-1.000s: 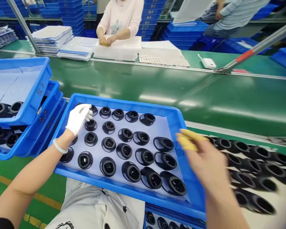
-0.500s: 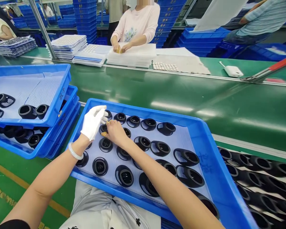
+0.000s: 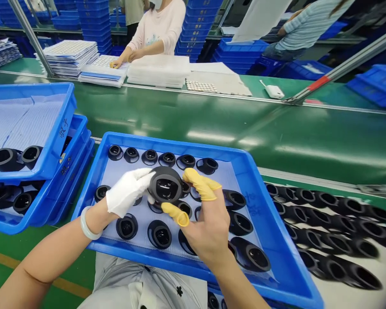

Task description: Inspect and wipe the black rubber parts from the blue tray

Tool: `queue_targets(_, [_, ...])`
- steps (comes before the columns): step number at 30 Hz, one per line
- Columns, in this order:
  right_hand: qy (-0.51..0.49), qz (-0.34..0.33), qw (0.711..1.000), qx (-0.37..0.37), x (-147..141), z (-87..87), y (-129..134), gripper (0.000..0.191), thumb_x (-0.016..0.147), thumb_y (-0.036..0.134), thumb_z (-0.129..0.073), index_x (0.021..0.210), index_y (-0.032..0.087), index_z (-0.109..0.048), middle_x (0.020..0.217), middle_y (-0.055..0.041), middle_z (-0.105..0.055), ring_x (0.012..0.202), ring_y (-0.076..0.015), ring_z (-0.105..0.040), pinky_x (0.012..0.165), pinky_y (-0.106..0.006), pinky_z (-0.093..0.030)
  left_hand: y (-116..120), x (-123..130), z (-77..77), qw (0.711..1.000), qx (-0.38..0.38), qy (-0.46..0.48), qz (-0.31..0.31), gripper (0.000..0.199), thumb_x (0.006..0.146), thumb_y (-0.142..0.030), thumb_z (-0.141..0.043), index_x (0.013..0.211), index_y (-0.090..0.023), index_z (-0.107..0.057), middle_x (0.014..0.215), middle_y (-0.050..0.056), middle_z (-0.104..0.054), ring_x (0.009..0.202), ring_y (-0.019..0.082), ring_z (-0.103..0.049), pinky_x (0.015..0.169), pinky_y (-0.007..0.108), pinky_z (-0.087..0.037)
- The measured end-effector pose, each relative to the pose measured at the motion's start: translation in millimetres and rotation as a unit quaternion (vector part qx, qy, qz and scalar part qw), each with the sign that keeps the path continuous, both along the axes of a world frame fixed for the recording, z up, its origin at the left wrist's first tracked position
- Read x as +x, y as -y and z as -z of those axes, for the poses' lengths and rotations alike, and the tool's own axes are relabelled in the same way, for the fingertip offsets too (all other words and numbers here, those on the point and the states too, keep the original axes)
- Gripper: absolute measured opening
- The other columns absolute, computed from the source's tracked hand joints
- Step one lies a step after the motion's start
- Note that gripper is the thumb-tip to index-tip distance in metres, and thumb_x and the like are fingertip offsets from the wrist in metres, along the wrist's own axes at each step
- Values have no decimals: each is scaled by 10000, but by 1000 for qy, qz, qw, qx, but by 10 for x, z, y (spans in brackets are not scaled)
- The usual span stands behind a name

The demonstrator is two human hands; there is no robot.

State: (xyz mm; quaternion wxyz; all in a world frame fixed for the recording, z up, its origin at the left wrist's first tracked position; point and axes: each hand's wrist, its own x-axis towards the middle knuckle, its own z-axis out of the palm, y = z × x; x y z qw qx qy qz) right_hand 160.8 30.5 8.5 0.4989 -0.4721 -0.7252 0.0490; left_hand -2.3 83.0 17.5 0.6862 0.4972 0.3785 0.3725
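My left hand (image 3: pixel 130 191), in a white glove, grips a black cup-like part (image 3: pixel 166 185) with a round dark opening, raised over the tray. Yellow finger cots cover the thumb and forefinger of my right hand (image 3: pixel 204 223). Those fingers are spread at the part's right and lower edges; whether they touch it I cannot tell. Below is a blue tray (image 3: pixel 276 240) lined with pale sheeting, where similar black parts (image 3: pixel 161 234) sit in rows. Some of them are hidden behind my hands.
Stacked blue trays (image 3: pixel 59 141) with more black parts stand on the left. Further black parts (image 3: pixel 334 240) lie in rows at the right. Behind runs a green bench (image 3: pixel 180 116); across it, a person (image 3: pixel 154 30) has their hands near white sheet stacks (image 3: pixel 157 71).
My left hand has come right and nearer, now with a black part lifted in it. My right hand has drawn back and opened its fingers beside the part. The view has turned right.
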Motion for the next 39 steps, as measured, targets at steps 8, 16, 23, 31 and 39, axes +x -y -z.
queue_targets(8, [-340, -20, 900, -270, 52, 160, 117, 390, 900, 443, -546, 1234, 242, -555, 1030, -66, -643, 878, -191, -614, 840, -377, -512, 34, -20, 79, 1000, 3, -13, 23, 340, 790, -545, -566, 705, -217, -586, 576, 37, -560, 529, 170, -500, 491, 293, -413])
queue_targets(16, [-488, -145, 755, -413, -4, 46, 42, 305, 818, 450, -609, 976, 191, -642, 804, -39, -623, 616, -152, -537, 605, -310, -499, 63, 26, 10, 995, -79, 49, 39, 221, 786, -421, -634, 825, -204, -656, 679, 49, -636, 547, 175, -589, 474, 290, -480])
queue_targets(23, [-602, -211, 615, -464, -51, 140, 19, 303, 804, 443, -559, 745, 167, -668, 711, -61, -645, 538, -161, -534, 534, -314, -478, 99, 25, -20, 1000, 2, 1, 20, 276, 823, -448, -594, 827, -179, -656, 661, 33, -638, 523, 151, -563, 538, 303, -496])
queue_targets(31, [-443, -143, 822, -328, 155, 266, 102, 463, 836, 387, -558, 1272, 233, -558, 1252, -85, -582, 1133, -272, -542, 942, -438, -466, 178, 24, -101, 947, 273, -169, 11, 102, 802, -176, -602, 812, -217, -695, 824, 25, -637, 779, 162, -594, 747, 288, -502])
queue_targets(39, [-228, -93, 951, -184, 201, 248, 224, 463, 873, 257, -573, 1323, 265, -467, 1209, -98, -566, 1048, -249, -566, 881, -427, -492, 130, -32, -41, 909, 370, -189, -28, 234, 871, -140, -499, 970, -213, -698, 923, 44, -683, 883, 179, -601, 812, 308, -484])
